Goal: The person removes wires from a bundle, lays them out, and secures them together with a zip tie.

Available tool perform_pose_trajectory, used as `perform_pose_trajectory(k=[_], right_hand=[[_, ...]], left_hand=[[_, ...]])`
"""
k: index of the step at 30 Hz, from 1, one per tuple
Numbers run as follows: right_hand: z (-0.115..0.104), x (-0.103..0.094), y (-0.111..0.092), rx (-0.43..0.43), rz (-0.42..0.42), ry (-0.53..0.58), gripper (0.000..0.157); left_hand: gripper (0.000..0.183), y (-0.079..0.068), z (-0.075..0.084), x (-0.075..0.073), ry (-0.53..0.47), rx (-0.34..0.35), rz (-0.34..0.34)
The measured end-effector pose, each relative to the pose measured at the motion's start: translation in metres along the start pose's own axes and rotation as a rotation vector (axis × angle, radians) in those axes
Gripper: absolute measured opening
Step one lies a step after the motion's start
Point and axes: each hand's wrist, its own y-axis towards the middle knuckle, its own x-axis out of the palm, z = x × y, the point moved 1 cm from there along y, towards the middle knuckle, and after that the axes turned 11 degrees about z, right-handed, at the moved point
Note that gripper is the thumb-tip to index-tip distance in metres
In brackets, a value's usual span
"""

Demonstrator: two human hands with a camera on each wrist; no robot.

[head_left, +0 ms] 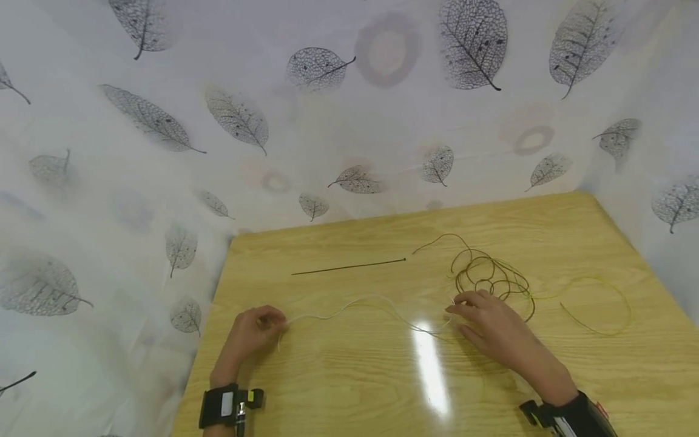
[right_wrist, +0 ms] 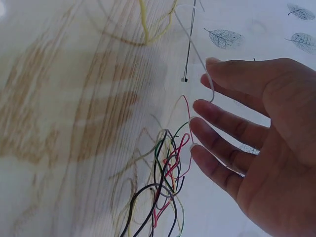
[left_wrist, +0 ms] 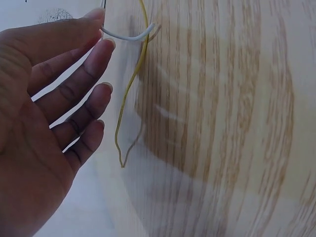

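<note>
A thin white wire (head_left: pixel 393 306) runs in a loose wave between both hands, above the wooden table. My left hand (head_left: pixel 253 331) pinches one end between thumb and index finger; its other fingers are loosely bent. Toward the other end, my right hand (head_left: pixel 491 328) holds the same white wire (right_wrist: pixel 196 47) between thumb and index finger, with the remaining fingers spread. A yellow wire (left_wrist: pixel 129 86) lies close to the white one, apart from the left fingertips. Just beyond the right hand sits a tangle of wires (right_wrist: pixel 168 168) in black, red, green and yellow.
A black cable tie (head_left: pixel 349 267) lies straight across the table (head_left: pixel 262 249), farther back than the hands. One yellow wire loop (head_left: pixel 628 303) curves out to the right of the tangle. Leaf-patterned white cloth (head_left: pixel 327 121) surrounds the table's back and sides.
</note>
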Motion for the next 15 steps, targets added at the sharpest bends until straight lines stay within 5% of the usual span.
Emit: perform_pose_trajectory(k=[15], right_hand=[[-0.0008, -0.0008, 0.0104, -0.036, -0.011, -0.009, 0.031]], left_hand=[[0.016, 0.0047, 0.0042, 0.0045, -0.003, 0.006, -0.012]])
